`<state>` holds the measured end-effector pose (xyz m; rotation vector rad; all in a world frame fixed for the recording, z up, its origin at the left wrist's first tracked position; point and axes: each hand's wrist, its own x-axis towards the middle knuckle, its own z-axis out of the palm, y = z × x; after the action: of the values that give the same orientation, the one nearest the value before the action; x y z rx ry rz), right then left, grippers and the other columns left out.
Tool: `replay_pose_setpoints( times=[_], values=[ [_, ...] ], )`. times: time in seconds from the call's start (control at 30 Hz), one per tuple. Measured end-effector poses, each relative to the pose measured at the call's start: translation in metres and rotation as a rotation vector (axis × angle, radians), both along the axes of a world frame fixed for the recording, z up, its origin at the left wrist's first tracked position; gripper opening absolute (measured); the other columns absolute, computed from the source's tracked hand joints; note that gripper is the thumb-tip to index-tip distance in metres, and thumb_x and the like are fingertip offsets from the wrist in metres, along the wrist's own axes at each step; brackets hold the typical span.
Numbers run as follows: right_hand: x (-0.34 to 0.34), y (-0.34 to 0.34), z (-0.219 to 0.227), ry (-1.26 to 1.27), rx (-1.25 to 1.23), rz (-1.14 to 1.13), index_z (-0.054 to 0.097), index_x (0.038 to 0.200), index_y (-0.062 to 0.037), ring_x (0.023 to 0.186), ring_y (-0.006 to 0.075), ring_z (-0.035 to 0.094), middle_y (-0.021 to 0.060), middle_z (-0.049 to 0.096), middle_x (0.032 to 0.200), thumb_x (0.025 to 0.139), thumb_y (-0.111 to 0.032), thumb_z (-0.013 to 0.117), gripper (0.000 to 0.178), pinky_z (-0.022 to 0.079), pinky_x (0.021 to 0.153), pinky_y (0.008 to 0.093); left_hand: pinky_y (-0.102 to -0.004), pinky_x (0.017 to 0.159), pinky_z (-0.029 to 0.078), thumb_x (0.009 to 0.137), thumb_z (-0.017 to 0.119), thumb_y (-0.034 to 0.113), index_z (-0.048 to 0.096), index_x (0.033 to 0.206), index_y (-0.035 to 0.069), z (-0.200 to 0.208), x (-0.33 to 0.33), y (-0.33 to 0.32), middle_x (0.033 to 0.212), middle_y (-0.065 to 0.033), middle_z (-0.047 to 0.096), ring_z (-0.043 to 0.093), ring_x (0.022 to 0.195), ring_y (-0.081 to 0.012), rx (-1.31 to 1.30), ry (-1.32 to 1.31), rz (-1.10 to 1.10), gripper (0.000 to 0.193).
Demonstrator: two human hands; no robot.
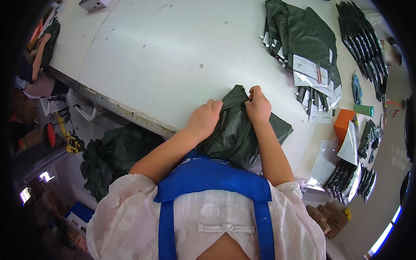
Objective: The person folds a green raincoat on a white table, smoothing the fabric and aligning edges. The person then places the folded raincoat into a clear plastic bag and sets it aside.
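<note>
A dark green, shiny, thin-fabric piece [232, 134] lies bunched on the near edge of the white table, against my blue apron. Its kind cannot be made out. My left hand [206, 119] is closed on its upper left edge, fingers curled over a folded flap. On the other side of that flap, my right hand [258, 106] pinches the upper right edge between thumb and fingers. One corner of the fabric points up between my hands, and another spreads out to the right beneath my right forearm.
Dark green folded fabric pieces [303, 32] are piled at the far right, with white paper sheets [310, 71] and a pen on them. Black packets [362, 43] stand in a row beyond. An orange box [343, 121] sits at right. Dark green cloth [117, 151] hangs below the table's left edge.
</note>
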<state>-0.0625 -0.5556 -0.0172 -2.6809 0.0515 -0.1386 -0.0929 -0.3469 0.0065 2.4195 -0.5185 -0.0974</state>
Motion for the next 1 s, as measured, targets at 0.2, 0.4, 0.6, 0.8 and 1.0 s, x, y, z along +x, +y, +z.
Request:
replay_pose_setpoints(
  times=[0.2, 0.4, 0.6, 0.8, 1.0],
  values=[
    [-0.041, -0.001, 0.06, -0.1, 0.248, 0.116, 0.051, 0.12, -0.0033, 0.112, 0.0371, 0.05, 0.0183, 0.055, 0.117, 0.071, -0.012, 0.074, 0.055, 0.04, 0.098, 0.0435, -0.0492, 0.068, 0.048, 0.084, 0.057, 0.012, 0.052, 0.091, 0.0, -0.016, -0.009, 0.013, 0.079, -0.0242, 0.061, 0.059, 0.077, -0.0442, -0.142, 0.468, 0.126, 0.015],
    [-0.123, 0.056, 0.072, -0.08, -0.001, 0.353, 0.055, 0.124, -0.0214, 0.133, 0.0516, 0.024, 0.023, 0.029, 0.145, 0.056, -0.023, 0.083, 0.074, 0.024, 0.102, 0.0658, -0.0392, 0.063, 0.047, 0.089, 0.057, 0.017, 0.056, 0.093, 0.001, -0.005, 0.03, -0.028, 0.075, -0.0183, 0.06, 0.06, 0.067, -0.0286, -0.329, 0.457, 0.147, 0.016],
    [-0.095, 0.033, 0.063, -0.201, 0.309, 0.136, 0.058, 0.115, -0.0131, 0.125, 0.0428, 0.041, 0.0193, 0.039, 0.138, 0.057, -0.001, 0.072, 0.061, 0.041, 0.1, 0.0454, -0.0345, 0.063, 0.051, 0.081, 0.059, 0.011, 0.058, 0.093, 0.001, -0.006, 0.054, -0.026, 0.08, -0.0143, 0.066, 0.064, 0.07, -0.0259, -0.408, 0.754, 0.183, 0.015],
    [-0.096, 0.041, 0.055, -0.251, 0.304, 0.038, 0.061, 0.111, -0.0125, 0.116, 0.0383, 0.046, 0.018, 0.045, 0.127, 0.056, 0.002, 0.073, 0.057, 0.041, 0.098, 0.0429, -0.0347, 0.048, 0.051, 0.075, 0.064, 0.008, 0.053, 0.077, -0.002, 0.009, 0.023, -0.005, 0.064, -0.0181, 0.061, 0.065, 0.052, -0.0215, -0.15, 0.891, -0.044, 0.016],
    [-0.093, 0.043, 0.055, -0.124, 0.19, 0.147, 0.065, 0.105, -0.0167, 0.112, 0.0321, 0.046, 0.0109, 0.048, 0.123, 0.057, 0.0, 0.07, 0.051, 0.038, 0.095, 0.0426, -0.027, 0.043, 0.043, 0.079, 0.06, 0.002, 0.05, 0.078, 0.002, 0.032, 0.011, 0.004, 0.065, -0.0064, 0.058, 0.058, 0.053, -0.0141, -0.477, 0.995, 0.065, 0.01]
  ],
)
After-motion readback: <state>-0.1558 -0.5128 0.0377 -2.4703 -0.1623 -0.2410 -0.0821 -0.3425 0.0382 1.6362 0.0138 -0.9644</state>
